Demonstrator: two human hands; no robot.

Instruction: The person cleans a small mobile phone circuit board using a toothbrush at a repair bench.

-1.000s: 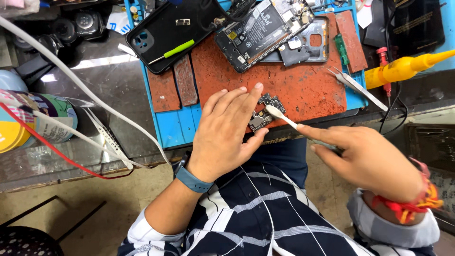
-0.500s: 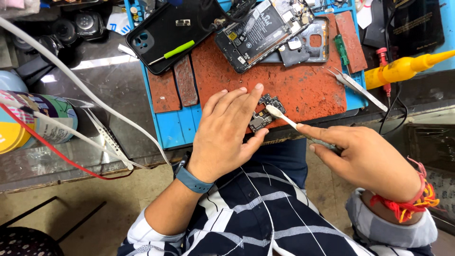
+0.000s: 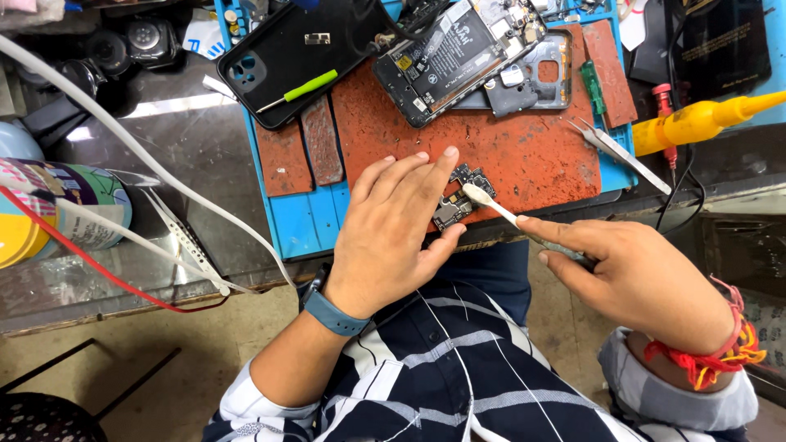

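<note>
From my seat, the far left holds a printed can [image 3: 78, 209] on the glass bench, with a white cable [image 3: 147, 164] running across toward the blue work mat [image 3: 299, 225]. On the mat's far left lies a black phone back cover [image 3: 295, 61] with a green-handled tool [image 3: 296, 88] resting on it.

My left hand [image 3: 393, 237] lies flat and spread on the rust-red pad [image 3: 524, 155], fingers pointing far and slightly right. It is open, not clenched; its fingertips and thumb press down on a small circuit board [image 3: 455, 200] at the near edge of the pad, pinning it rather than lifting it.

That board sits just right of the left hand's fingertips and far-left of the right hand, so the left hand is the nearer one, already touching it. The board's long axis looks to run near-left to far-right, though the fingers hide much of it.

A small brush [image 3: 490, 205] lies along a line from near-right to far-left, its pale bristle end touching the board. My right hand [image 3: 630, 278] is closed around the brush handle, index finger stretched along it.

Farther off, an opened phone [image 3: 458, 53] lies on the pad, tweezers [image 3: 618, 151] rest at the mat's right edge, and a yellow nozzle bottle [image 3: 696, 123] lies at far right.
</note>
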